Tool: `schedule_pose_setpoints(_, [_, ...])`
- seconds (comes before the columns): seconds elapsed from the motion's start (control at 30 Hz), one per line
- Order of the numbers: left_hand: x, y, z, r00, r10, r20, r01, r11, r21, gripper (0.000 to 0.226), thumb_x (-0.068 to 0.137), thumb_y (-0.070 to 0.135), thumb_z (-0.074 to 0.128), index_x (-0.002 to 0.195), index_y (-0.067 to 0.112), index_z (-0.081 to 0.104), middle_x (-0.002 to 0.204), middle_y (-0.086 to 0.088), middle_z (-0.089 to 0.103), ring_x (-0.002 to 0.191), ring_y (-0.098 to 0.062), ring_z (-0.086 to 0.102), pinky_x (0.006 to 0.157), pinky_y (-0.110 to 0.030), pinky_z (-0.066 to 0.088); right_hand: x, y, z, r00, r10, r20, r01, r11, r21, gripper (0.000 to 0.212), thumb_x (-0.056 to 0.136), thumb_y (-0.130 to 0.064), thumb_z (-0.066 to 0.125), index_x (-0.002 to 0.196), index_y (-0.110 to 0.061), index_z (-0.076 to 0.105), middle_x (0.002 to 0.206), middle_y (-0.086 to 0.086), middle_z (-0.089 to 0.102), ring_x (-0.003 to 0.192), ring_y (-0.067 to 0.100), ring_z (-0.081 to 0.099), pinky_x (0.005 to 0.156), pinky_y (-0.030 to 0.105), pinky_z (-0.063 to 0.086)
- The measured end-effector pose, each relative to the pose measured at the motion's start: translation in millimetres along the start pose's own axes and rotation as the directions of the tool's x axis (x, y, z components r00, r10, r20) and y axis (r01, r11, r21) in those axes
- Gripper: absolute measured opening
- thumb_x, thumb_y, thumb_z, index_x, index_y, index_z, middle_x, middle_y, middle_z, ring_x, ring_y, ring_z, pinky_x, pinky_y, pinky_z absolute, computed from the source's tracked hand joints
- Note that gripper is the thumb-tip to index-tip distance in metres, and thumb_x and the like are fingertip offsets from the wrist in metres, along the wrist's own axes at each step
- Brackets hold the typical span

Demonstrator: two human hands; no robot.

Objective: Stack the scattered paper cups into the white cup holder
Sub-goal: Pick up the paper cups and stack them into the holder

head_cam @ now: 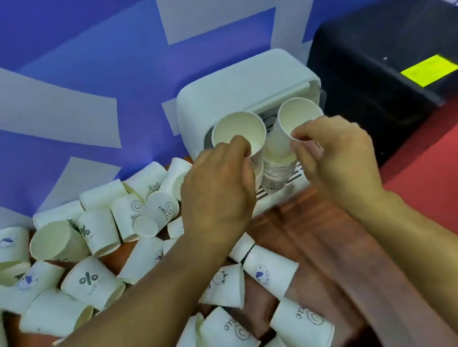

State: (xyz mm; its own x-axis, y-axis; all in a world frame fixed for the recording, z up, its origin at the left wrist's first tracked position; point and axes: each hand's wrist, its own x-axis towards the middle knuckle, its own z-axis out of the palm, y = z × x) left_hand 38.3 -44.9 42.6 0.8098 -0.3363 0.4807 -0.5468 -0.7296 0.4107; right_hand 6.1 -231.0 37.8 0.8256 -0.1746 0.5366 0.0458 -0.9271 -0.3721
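Fingers (235, 146) of left hand (219, 196) are pinched on one white paper cup (240, 132); second cup (298, 114) is gripped by right hand (336, 156), at white plastic cup holder (243, 84).

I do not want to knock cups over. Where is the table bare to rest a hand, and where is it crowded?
Bare wood runs in front of the white cup holder, between the scattered cups and the red surface on the right. Left of that strip, cups lie packed from the wall to the near edge.
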Motion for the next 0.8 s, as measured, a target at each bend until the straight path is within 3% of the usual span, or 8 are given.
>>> schedule_pose_setpoints(0.17, [-7,1,14,0.993,-0.052,0.106,0.054,0.998,-0.013,0.003,0.089,0.019,0.060,0.091,0.017,0.060,0.078,0.000,0.062,0.075,-0.026,0.056,0.058,-0.043,0.049,-6,12,17,0.993,-0.035,0.109,0.037,0.999,-0.012,0.005,0.083,-0.015,0.069,0.088,-0.014,0.069,0.080,0.004,0.066,0.080,0.030,0.060,0.072,0.038,0.043])
schedule_pose_setpoints(0.33, [-13,-9,30,0.988,-0.086,0.128,0.093,0.995,-0.047,0.011,0.091,0.028,0.062,0.090,0.018,0.063,0.081,0.000,0.064,0.076,-0.024,0.058,0.059,-0.040,0.049,-5,17,30,0.988,-0.034,0.150,0.036,0.999,-0.007,0.017,0.092,-0.025,0.062,0.082,-0.013,0.067,0.070,0.004,0.062,0.067,0.028,0.055,0.086,0.038,0.042])
schedule_pose_setpoints(0.47, [-13,-14,40,0.982,-0.103,0.159,0.109,0.994,-0.031,0.016,0.092,0.030,0.060,0.088,0.017,0.069,0.080,-0.001,0.066,0.075,-0.026,0.059,0.059,-0.040,0.049,-4,17,37,0.969,0.007,0.246,0.006,0.999,-0.054,0.019,0.093,-0.027,0.058,0.083,-0.015,0.068,0.074,0.001,0.062,0.077,0.031,0.058,0.073,0.041,0.044])
schedule_pose_setpoints(0.67, [-9,-22,48,0.940,-0.172,0.293,0.186,0.982,-0.017,0.016,0.095,0.028,0.060,0.095,0.019,0.074,0.090,-0.001,0.071,0.086,-0.026,0.056,0.068,-0.036,0.046,-5,22,49,0.941,0.029,0.336,-0.001,0.997,-0.082,0.021,0.092,-0.026,0.055,0.079,-0.014,0.068,0.071,0.002,0.061,0.071,0.029,0.055,0.078,0.043,0.044])
schedule_pose_setpoints(0.8, [-2,-21,52,0.917,-0.233,0.324,0.246,0.969,0.001,0.015,0.094,0.031,0.062,0.093,0.023,0.073,0.091,0.002,0.071,0.086,-0.024,0.058,0.069,-0.034,0.044,-3,22,53,0.938,0.043,0.343,-0.013,0.996,-0.090,0.023,0.092,-0.026,0.055,0.079,-0.014,0.068,0.073,0.003,0.062,0.073,0.030,0.056,0.072,0.039,0.040])
